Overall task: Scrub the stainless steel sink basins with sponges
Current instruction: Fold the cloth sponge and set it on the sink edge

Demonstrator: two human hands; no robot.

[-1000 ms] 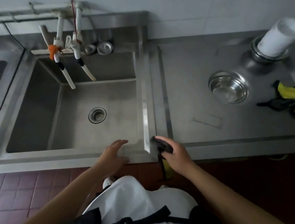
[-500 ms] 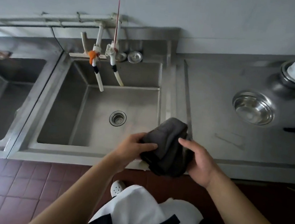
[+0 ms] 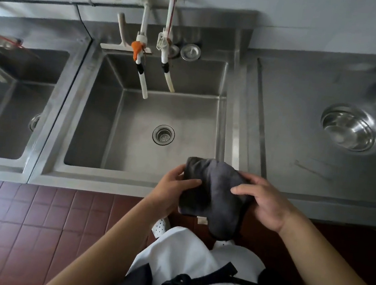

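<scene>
A dark grey cloth (image 3: 214,193) hangs bunched over the front rim of the middle sink basin (image 3: 133,154). My left hand (image 3: 171,192) grips its left side, thumb on top. My right hand (image 3: 264,204) holds its right side with fingers curled over the fabric. The basin is bare steel with a round drain strainer (image 3: 163,135) in its floor. A second basin (image 3: 9,101) lies to the left. No sponge is visible.
Two white taps (image 3: 143,75) hang over the basin's back edge, beside a white squeegee (image 3: 121,39) and round drain plugs (image 3: 190,52). On the steel counter to the right sits a steel bowl (image 3: 348,129). Red floor tiles (image 3: 29,229) lie below.
One second ago my right hand held something dark at the counter's front edge and my left rested on the sink rim. Now both hands hold the grey cloth. My view shifted left.
</scene>
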